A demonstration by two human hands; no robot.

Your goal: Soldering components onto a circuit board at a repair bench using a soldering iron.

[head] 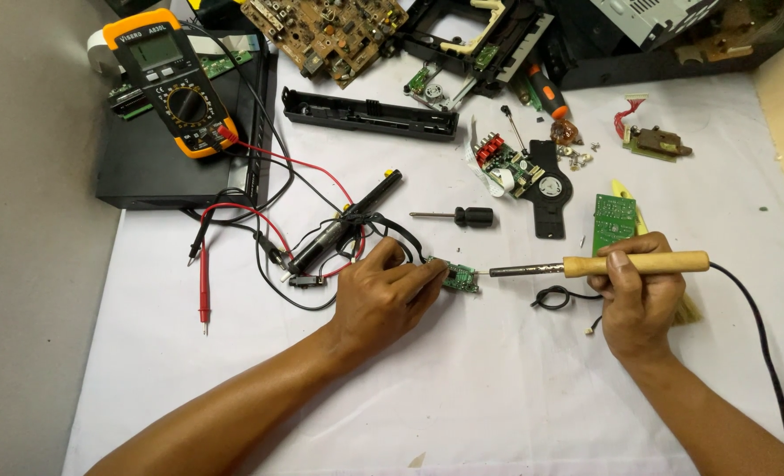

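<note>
Green small circuit board [461, 278] pinched in my left hand [383, 295] fingertips, low over the white tabletop [498, 388]. My right hand [639, 295] is clenched round the wooden handle of a soldering iron [604, 264], metal tip pointing left, just beside the board; can't tell if touching. Black wire loop [551, 298] lies just left of the right hand. Black screwdriver [458, 216] sits above the left hand, yellow multimeter [173, 84] far up-left with red probe leads [205, 282].
</note>
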